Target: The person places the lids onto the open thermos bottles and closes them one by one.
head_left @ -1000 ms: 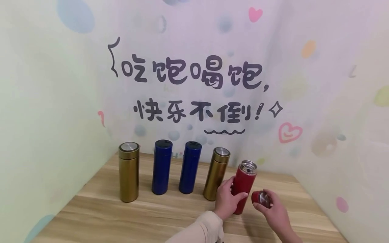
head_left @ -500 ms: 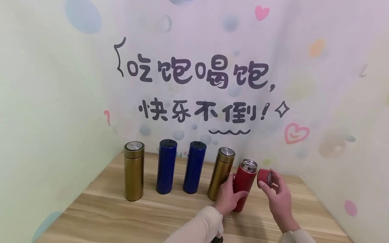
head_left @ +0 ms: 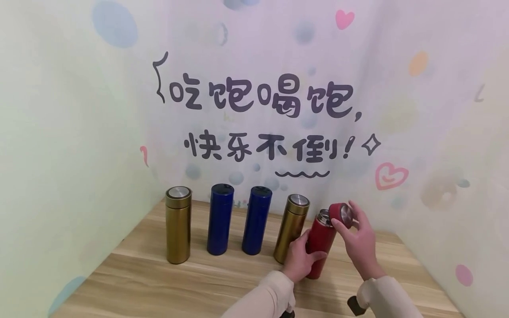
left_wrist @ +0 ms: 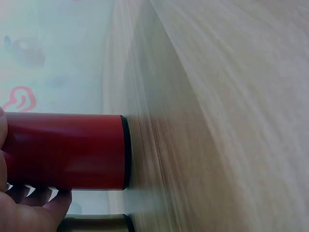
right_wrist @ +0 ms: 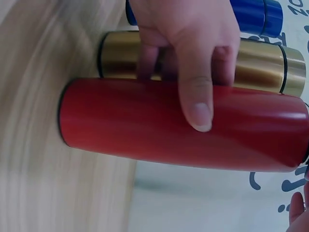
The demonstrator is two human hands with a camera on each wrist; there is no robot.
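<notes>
Five slim metal flasks stand in a row on the pale wooden table, and the rightmost, the red cylindrical flask, is upright in my left hand, thumb and fingers curled round its lower body. My right hand pinches the red round cap with a steel face in its fingertips, tilted, just above and to the right of the flask's open steel mouth; whether it already touches the rim, I cannot quite tell. With the flask's long axis vertical, the mouth lies down and to the left of the cap, nearest my right hand.
</notes>
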